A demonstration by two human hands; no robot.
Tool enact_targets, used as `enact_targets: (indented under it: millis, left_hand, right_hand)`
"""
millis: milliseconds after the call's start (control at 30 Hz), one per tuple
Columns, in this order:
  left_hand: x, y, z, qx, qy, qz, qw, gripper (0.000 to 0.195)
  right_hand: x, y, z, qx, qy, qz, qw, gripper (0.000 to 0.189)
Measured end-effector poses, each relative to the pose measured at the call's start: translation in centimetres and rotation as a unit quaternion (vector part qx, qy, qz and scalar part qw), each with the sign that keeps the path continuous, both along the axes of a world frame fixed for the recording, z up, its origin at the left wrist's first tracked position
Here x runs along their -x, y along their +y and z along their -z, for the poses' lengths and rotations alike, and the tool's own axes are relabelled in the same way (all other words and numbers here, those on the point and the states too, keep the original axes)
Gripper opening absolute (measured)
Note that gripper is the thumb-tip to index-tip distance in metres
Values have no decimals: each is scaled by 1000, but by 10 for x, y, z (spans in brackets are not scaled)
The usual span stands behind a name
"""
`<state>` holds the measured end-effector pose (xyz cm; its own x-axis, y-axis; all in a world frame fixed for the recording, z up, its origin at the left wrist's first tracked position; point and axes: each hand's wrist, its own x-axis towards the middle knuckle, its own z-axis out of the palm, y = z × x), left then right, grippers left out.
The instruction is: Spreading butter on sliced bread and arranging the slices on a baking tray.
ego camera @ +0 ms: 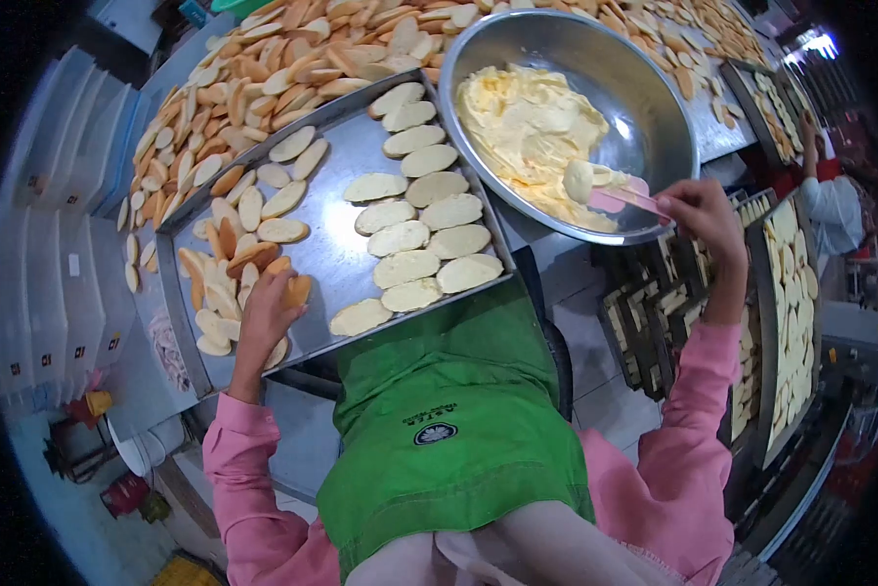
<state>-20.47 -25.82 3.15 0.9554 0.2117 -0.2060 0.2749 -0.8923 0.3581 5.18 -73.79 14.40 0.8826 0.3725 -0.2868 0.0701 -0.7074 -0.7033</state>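
My right hand (702, 216) is closed around the handle of a pink spatula (615, 196), whose blade carries pale yellow cream over a large steel bowl (658, 146). More of the cream (534, 117) lies inside the bowl. My left hand (266, 311) is at the left part of a metal baking tray (329, 271), with its fingers on an orange-brown crusted bread slice (296, 291). Loose oval bread slices (226, 293) lie around that hand. On the tray's right side, several slices coated with a pale spread (436, 188) are laid in rows.
A large heap of bread slices (299, 58) covers the table behind the tray. Stacked clear plastic bins (50, 278) stand at left. Trays of slices (787, 293) are stacked on the right, below the bowl. Another person (834, 198) is at the far right.
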Motion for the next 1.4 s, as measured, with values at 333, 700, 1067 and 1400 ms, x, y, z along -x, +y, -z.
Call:
enact_targets:
  millis: [333, 700, 1067, 1400]
  left_hand:
    - [-26, -86, -46, 760, -204, -140, 601, 69]
    - [-34, -89, -52, 794, -229, -161, 539, 68]
    - [-38, -101, -47, 766, -204, -166, 587, 69]
    - [-32, -108, -38, 799, -74, -84, 591, 74]
  right_hand:
    - [108, 139, 54, -414, -12, -79, 907, 13]
    - [112, 165, 61, -249, -281, -65, 925, 19]
    - [109, 162, 82, -372, -137, -96, 913, 19]
    - [113, 189, 80, -370, -151, -3, 917, 18]
